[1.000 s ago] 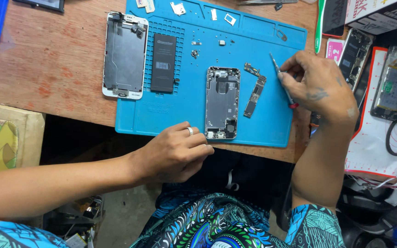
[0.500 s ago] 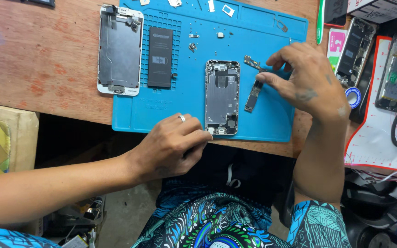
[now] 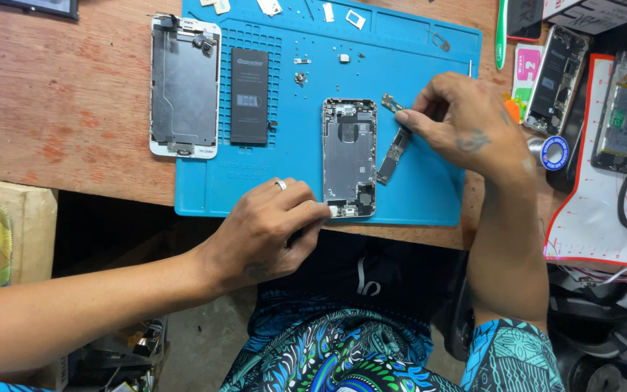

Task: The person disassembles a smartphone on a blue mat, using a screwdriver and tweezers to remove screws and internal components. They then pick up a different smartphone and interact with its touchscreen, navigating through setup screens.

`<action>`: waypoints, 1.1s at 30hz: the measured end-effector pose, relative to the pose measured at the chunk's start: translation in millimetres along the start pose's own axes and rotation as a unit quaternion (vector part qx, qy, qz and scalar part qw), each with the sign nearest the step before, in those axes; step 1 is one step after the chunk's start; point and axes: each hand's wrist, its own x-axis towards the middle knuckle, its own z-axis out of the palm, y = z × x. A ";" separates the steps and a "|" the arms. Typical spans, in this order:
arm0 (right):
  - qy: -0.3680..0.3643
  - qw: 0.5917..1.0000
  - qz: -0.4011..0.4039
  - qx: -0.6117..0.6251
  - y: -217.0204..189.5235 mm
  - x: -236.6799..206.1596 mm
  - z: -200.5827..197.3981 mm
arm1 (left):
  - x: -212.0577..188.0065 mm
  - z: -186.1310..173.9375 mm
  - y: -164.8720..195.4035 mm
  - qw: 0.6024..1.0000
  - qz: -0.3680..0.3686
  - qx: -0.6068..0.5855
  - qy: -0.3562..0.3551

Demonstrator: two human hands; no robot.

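- Far left on the tabletop point(image 3: 59, 123), the detached screen panel point(image 3: 184, 86) lay face down, half over the left edge of the blue work mat point(image 3: 429, 196); it could have been knocked by a stray forearm.
- Just beside it, on the mat, sat the black battery point(image 3: 250, 96), well apart from both of your hands.
- Your left hand point(image 3: 266, 232) rested at the mat's near edge, fingers curled together with the fingertips pressed against the bottom end of the open phone housing point(image 3: 349, 158), steadying it rather than gripping it. I judged that if this hold had slackened, the housing could have slid on the mat.
- Loose screws and small brackets point(image 3: 300, 75) lay scattered near the mat's far edge; a nudge could have sent them rolling away.
- Your right hand point(image 3: 466, 127) had thumb and fingers pinched on the upper end of the long logic board point(image 3: 393, 151), which lay tilted just beside the housing's right side. Too much pinch or twist there risked flexing the board or damaging a connector, to my eye.
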 end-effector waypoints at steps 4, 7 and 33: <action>-0.028 0.998 -0.005 -0.061 0.3 -4.7 -11.8 | -0.2 1.1 0.0 1.000 0.005 0.011 0.013; -0.003 0.994 -0.059 -0.096 -3.4 -8.7 -6.2 | 0.8 2.2 -1.4 0.998 0.023 0.055 -0.006; -0.027 0.999 0.033 -0.030 -3.0 -18.3 -11.0 | 1.0 4.2 -1.7 0.997 0.021 0.071 -0.034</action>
